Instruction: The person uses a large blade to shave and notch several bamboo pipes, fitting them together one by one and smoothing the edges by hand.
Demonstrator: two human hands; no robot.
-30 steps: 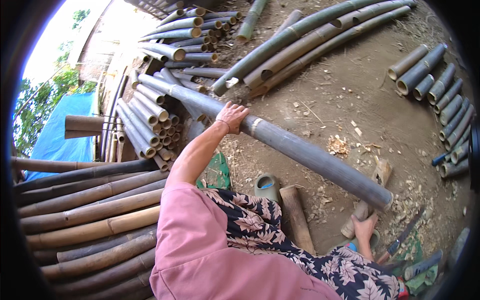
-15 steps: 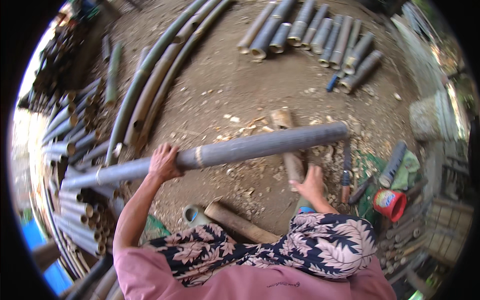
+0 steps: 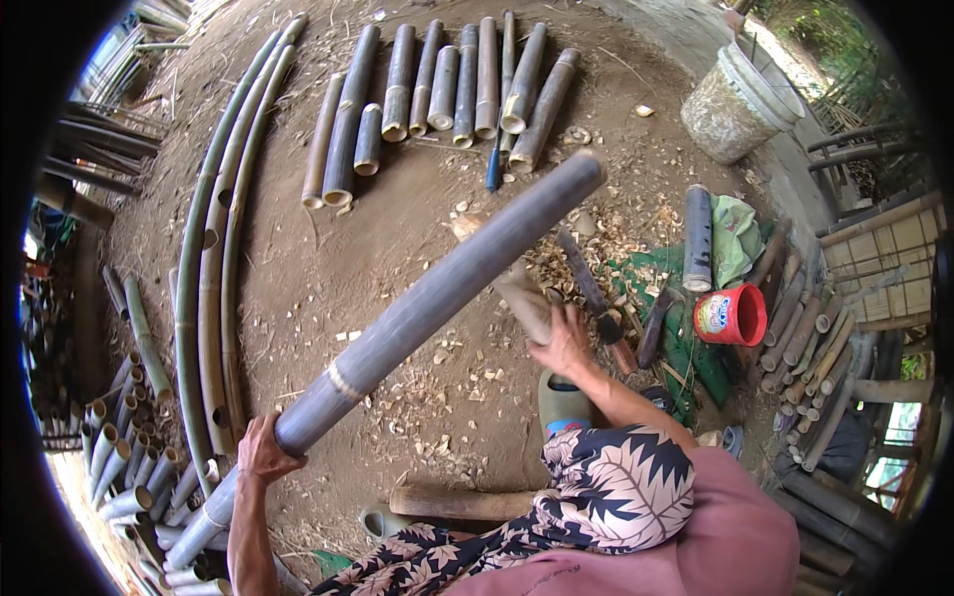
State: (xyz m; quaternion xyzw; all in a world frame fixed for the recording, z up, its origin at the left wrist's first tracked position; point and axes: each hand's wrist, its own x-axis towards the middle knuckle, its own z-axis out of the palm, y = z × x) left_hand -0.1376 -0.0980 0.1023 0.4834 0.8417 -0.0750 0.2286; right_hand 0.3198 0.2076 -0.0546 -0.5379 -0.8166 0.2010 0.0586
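A long grey bamboo pole (image 3: pixel 427 308) slants from the lower left up to the right, its far end blurred. My left hand (image 3: pixel 268 450) is closed round it below a pale ring at a joint. Under the pole lies a short round piece of wood (image 3: pixel 522 301), crossing beneath it. My right hand (image 3: pixel 564 343) has its fingers and thumb round the near end of this wood. Just right of that hand, a machete (image 3: pixel 584 273) with a dark blade and brown handle lies on the chips.
Cut bamboo lengths (image 3: pixel 465 89) lie in a row at the far side, beside a blue-handled tool (image 3: pixel 493 169). Long bamboo poles (image 3: pixel 209 248) stretch along the left. A red tub (image 3: pixel 750 316), green cloth (image 3: pixel 733 238) and white bucket (image 3: pixel 730 109) are on the right. A log (image 3: pixel 462 503) lies near my legs.
The view has turned to the right. The pole now slants more steeply, its far end raised away from me. My right hand has closed from beside the short wood onto its near end.
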